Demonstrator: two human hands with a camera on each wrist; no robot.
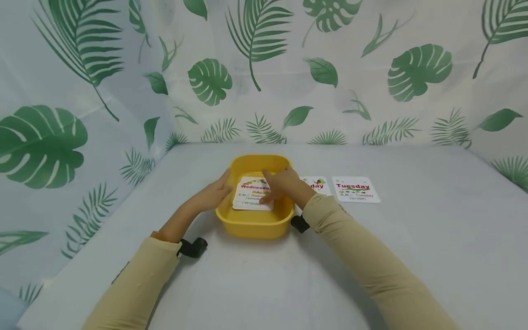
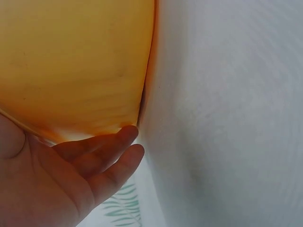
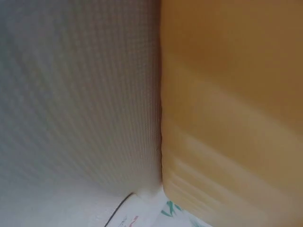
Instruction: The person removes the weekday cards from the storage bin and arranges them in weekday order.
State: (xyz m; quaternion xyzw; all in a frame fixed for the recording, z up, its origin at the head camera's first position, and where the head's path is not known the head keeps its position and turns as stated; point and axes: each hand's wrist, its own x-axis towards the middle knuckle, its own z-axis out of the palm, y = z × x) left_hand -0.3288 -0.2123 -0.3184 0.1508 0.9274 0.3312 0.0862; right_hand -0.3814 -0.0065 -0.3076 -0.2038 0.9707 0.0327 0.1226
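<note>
A yellow plastic basin (image 1: 257,230) stands on the table with a small stack of white word cards inside, and the top card (image 1: 247,192) reads "Wednesday". My left hand (image 1: 213,194) rests along the basin's left side. In the left wrist view its extended fingers (image 2: 106,158) lie against the outer wall near the bottom. Over the right side of the basin reaches my right hand (image 1: 282,185), thumb and index finger spread apart at the cards' right edge. Its other fingers are hidden. The right wrist view shows only the basin's outer wall (image 3: 227,118) and the tabletop.
To the right of the basin lies a "Tuesday" card (image 1: 356,189). Between them, another card (image 1: 319,184) ending in "day" is partly covered by my right forearm. A leaf-patterned curtain (image 1: 264,101) hangs behind and to the left of the white table (image 1: 255,284).
</note>
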